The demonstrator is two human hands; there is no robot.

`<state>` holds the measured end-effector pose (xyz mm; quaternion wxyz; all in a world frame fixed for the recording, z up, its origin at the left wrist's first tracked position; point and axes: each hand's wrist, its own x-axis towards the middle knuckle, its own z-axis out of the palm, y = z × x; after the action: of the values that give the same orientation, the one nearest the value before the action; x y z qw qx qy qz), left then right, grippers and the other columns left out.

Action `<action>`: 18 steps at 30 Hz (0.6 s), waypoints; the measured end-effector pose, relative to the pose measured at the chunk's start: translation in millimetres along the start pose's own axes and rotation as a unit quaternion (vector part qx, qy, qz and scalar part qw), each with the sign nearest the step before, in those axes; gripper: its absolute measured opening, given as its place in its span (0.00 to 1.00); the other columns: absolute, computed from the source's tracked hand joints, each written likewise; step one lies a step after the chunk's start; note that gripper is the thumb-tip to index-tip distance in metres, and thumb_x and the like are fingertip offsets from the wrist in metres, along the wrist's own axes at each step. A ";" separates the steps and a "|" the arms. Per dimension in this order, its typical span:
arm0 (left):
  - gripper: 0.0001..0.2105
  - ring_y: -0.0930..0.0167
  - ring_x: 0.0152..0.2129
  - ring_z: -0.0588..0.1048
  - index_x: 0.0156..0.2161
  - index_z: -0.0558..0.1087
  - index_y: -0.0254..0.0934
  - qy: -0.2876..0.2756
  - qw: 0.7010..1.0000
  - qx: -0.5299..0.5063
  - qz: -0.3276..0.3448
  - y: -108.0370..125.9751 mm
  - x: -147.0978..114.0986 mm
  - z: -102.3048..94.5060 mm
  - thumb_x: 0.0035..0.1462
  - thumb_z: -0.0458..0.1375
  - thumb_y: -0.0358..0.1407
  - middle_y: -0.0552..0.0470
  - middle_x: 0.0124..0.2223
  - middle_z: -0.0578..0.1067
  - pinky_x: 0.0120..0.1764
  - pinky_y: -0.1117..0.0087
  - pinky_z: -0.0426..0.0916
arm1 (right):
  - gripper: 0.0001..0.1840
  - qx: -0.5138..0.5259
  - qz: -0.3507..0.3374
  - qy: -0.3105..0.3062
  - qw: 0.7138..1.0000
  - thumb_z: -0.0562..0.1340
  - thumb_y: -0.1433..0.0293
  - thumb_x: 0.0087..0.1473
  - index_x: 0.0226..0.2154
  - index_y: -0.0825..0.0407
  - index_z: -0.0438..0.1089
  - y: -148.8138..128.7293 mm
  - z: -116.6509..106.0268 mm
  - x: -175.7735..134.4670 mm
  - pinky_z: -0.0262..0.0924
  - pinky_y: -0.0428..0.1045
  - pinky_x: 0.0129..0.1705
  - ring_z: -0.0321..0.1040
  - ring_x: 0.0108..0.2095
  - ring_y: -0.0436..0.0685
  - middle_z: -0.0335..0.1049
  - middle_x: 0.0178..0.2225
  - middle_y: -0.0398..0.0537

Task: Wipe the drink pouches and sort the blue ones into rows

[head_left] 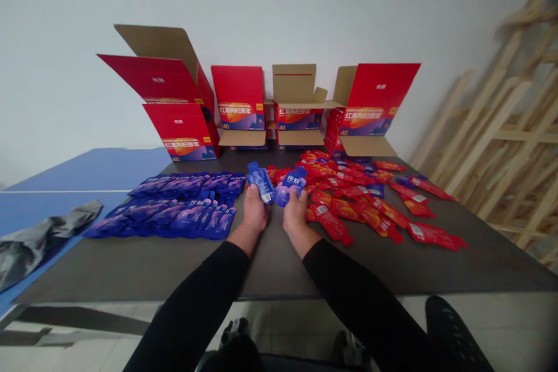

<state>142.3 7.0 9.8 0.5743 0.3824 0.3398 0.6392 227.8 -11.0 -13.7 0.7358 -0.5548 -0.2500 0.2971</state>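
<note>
My left hand (255, 210) is closed on a blue pouch (261, 181) whose printed side with a white barcode faces me. Close beside it, my right hand (295, 213) grips a second blue pouch (289, 183), its purple-patterned label side up. Both pouches are held over the middle of the dark table (270, 267). To the left lie overlapping rows of blue pouches (174, 215), mostly lined up the same way. On the right spreads a loose heap of red pouches (344, 186), with a few blue ones mixed in.
Several red cartons with raised flaps stand along the back, including a left carton (187, 145) and a right carton (366, 119). A blue table (117, 171) with a grey cloth (47, 235) adjoins on the left. Wooden racks (501, 128) lean at the right wall.
</note>
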 end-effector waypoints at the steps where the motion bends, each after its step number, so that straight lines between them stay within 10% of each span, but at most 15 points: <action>1: 0.17 0.70 0.39 0.77 0.47 0.68 0.39 0.015 1.000 -0.020 0.007 1.4 0.3 -1.0 0.64 0.50 0.50 0.49 0.44 0.77 0.43 0.68 0.72 | 0.14 0.003 0.000 -0.006 1.000 0.52 0.55 0.58 0.39 0.46 0.60 -0.3 0.7 -0.8 0.66 0.53 0.46 0.70 0.41 0.57 0.71 0.41 0.47; 18: 0.17 0.70 0.42 0.78 0.51 0.68 0.41 -0.027 0.997 -0.056 -0.049 101.3 -2.8 -58.1 0.56 0.59 0.31 0.49 0.52 0.75 0.39 0.69 0.75 | 0.16 0.113 0.051 -0.114 0.986 0.58 0.56 0.54 0.42 0.45 0.58 -9.5 5.3 -15.3 0.74 0.55 0.35 0.70 0.40 0.56 0.67 0.46 0.46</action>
<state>43.3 -6.6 70.3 0.6340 0.3497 0.3065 0.6179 215.0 -20.4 -3.7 0.7442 -0.4426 -0.2683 0.4223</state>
